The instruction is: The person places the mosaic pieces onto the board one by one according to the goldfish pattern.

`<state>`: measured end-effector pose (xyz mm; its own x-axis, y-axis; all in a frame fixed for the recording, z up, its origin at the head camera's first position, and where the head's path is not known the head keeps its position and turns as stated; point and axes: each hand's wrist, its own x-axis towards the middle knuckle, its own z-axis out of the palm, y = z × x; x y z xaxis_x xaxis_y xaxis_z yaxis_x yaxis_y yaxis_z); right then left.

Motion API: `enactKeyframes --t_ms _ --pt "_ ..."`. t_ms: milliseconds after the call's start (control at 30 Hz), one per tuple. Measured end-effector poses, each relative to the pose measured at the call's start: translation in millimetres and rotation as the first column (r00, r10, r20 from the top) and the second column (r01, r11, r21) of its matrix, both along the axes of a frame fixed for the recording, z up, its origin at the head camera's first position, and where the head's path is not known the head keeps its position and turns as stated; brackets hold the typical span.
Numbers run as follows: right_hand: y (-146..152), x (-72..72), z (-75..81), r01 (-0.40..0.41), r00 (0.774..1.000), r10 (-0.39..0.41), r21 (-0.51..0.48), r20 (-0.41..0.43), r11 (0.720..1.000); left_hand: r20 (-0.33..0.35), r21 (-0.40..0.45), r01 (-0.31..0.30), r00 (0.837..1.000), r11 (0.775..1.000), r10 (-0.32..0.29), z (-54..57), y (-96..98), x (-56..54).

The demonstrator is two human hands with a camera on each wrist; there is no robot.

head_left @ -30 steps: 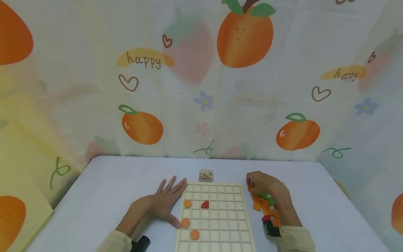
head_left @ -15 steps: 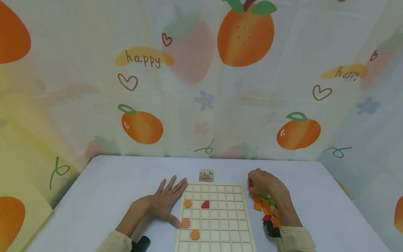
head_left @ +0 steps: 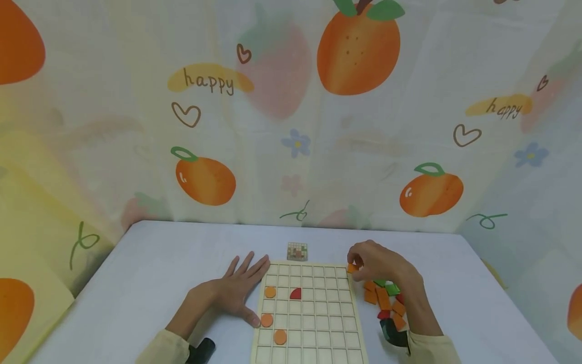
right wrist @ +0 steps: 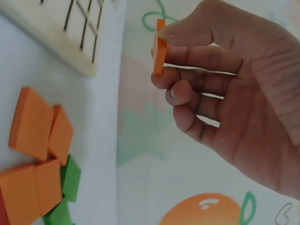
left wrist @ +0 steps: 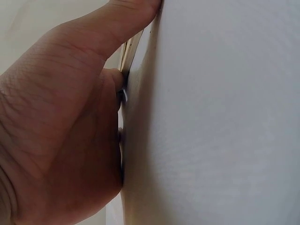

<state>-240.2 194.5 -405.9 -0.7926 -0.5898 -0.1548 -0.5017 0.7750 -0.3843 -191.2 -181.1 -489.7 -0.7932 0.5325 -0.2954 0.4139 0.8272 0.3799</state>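
My right hand (head_left: pixel 379 263) pinches a flat orange tile (right wrist: pixel 160 47) between thumb and fingers, near the far right corner of the grid board (head_left: pixel 318 309). In the right wrist view the tile is held on edge. My left hand (head_left: pixel 236 293) lies with fingers spread along the board's left edge, the thumb at its rim. On the board lie several pieces: an orange disc (head_left: pixel 270 292) at upper left, two more orange discs lower down, and a red quarter-circle (head_left: pixel 296 293). The left wrist view shows mostly the palm (left wrist: pixel 65 122) and white table.
A loose pile of orange tiles (head_left: pixel 383 298), green pieces (head_left: pixel 392 289) and red pieces (head_left: pixel 384 314) lies right of the board, partly beside my right forearm. A small patterned card (head_left: pixel 297 251) lies beyond the board's far edge. A fruit-printed cloth (head_left: pixel 291 126) hangs behind the table.
My right hand has lifted and moved left from the pile toward the board's far right corner, carrying an orange tile. The left hand keeps its place.
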Motion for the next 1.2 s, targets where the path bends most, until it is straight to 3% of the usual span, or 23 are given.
enactKeyframes --t_ms 300,600,933,1200 --pt "-17 15.2 13.2 -0.102 0.994 0.100 -0.065 -0.034 0.993 0.036 0.054 0.005 0.999 0.999 -0.007 3.3 -0.7 1.9" --pt "-48 28.1 8.7 -0.213 0.977 0.213 -0.072 -0.013 0.974 0.013 0.003 0.001 1.000 1.000 -0.001 2.9 1.5 1.9" --pt "-93 42.2 -7.6 -0.333 0.943 0.333 0.007 0.008 0.943 0.012 -0.029 -0.006 1.000 1.000 0.007 4.5 1.4 0.1" --pt "-108 47.0 -20.7 -0.371 0.923 0.379 0.106 -0.069 0.923 0.004 -0.031 -0.010 1.000 0.999 0.010 2.0 1.0 0.1"
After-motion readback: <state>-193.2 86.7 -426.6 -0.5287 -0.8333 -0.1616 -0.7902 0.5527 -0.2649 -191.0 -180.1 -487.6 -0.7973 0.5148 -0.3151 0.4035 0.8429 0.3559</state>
